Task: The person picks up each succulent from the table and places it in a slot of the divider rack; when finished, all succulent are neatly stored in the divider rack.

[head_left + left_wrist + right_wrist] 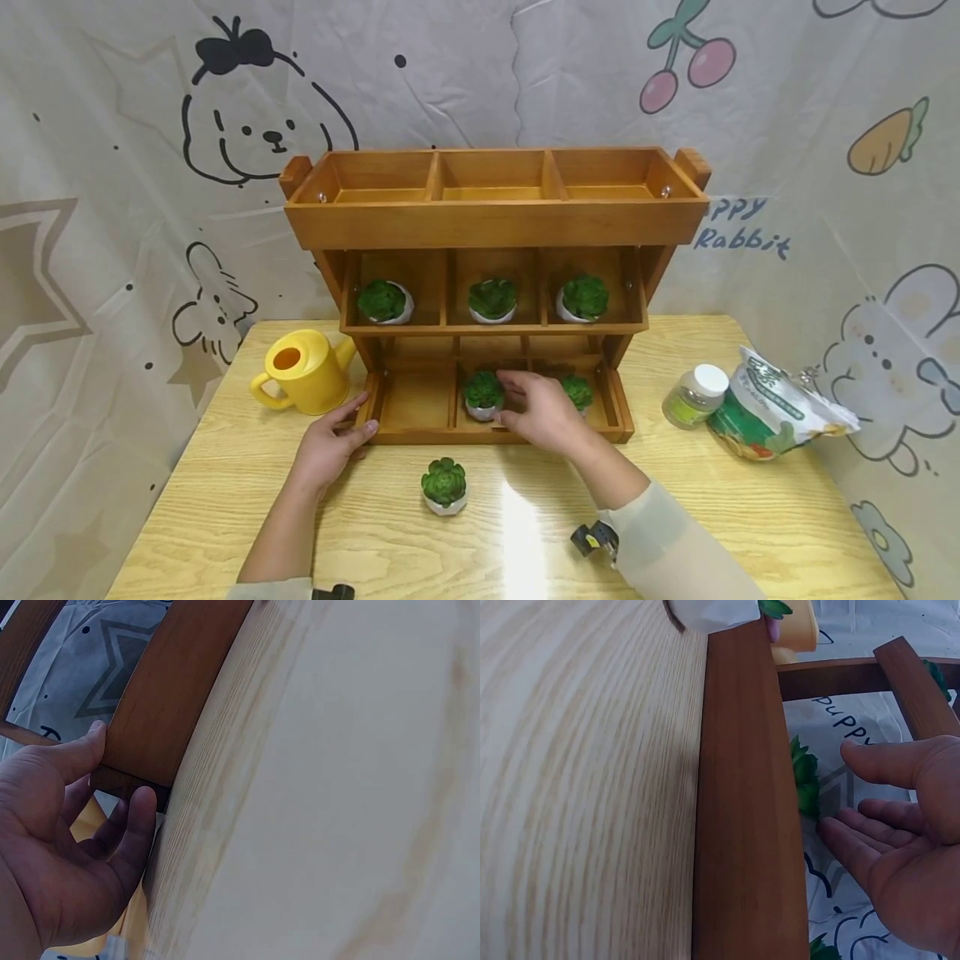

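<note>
A three-tier wooden planter shelf (495,227) stands on the table. My left hand (330,446) grips the front left corner of its bottom tier (172,682), thumb on one side and fingers around the end. Over the bottom tier's front board is my right hand (542,410), thumb and fingers spread apart. Its fingertips are right beside a potted succulent (483,393) in the middle compartment. Partly behind that hand, another succulent (577,390) sits in the right compartment. One more potted succulent (444,485) stands on the table in front of the shelf.
Three potted succulents, the middle one (492,300) among them, fill the second tier. A yellow watering can (306,375) stands left of the shelf. To the right are a white-lidded jar (693,398) and a green-and-white bag (776,408). Printed cloth hangs behind.
</note>
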